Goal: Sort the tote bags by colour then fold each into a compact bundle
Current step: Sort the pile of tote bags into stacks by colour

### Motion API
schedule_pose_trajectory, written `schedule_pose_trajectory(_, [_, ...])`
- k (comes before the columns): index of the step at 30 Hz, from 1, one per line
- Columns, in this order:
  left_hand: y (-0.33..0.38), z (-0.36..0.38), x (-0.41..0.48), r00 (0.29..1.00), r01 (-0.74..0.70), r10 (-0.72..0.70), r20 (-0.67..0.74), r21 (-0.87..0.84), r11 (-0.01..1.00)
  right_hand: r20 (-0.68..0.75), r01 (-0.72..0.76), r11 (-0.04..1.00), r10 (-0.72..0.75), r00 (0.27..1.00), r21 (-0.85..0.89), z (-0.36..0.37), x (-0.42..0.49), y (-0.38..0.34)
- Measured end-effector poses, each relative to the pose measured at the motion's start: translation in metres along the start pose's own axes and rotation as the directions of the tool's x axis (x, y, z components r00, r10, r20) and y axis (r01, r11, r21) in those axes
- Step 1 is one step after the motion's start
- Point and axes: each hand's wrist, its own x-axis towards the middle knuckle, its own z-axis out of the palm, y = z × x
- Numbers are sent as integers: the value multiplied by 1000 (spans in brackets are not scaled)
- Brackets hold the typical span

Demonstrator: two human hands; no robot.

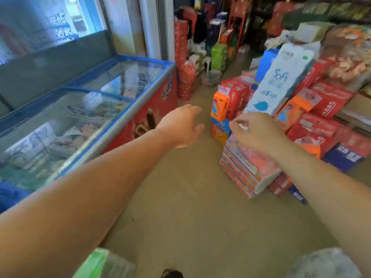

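Note:
No tote bag shows in the head view. Both my arms reach forward over the shop aisle. My left hand (181,126) hangs in the air above the floor, fingers loosely curled and holding nothing. My right hand (256,132) hovers over a stack of red and white flat packs (247,173), its fingers bent, with a small white and blue bit visible at the fingertips; I cannot tell whether it is pinched or part of the goods behind. The picture is blurred by motion.
A glass-topped chest freezer (96,109) with a red front lines the left side. Piles of red and orange boxes (325,121) and a tall white tissue pack (281,77) crowd the right. The tan floor (190,207) runs between them. Green-wrapped packs (100,263) sit at the bottom edge.

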Motion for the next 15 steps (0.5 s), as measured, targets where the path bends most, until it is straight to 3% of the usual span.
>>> schedule_pose_trajectory(5, [-51,94,-8,973,136,-122,196,-57,989,125,-42,997,34,992,58,99,5,30])
schedule_pose_trajectory(10, [-124,162,22,859,356,-293,420,-78,931,219,-75,996,83,972,-43,179,59,41])
schedule_pose_trajectory(15, [-184,183,75,842,408,-336,422,-91,908,251,-169,985,169,953,-25,224,133,44])
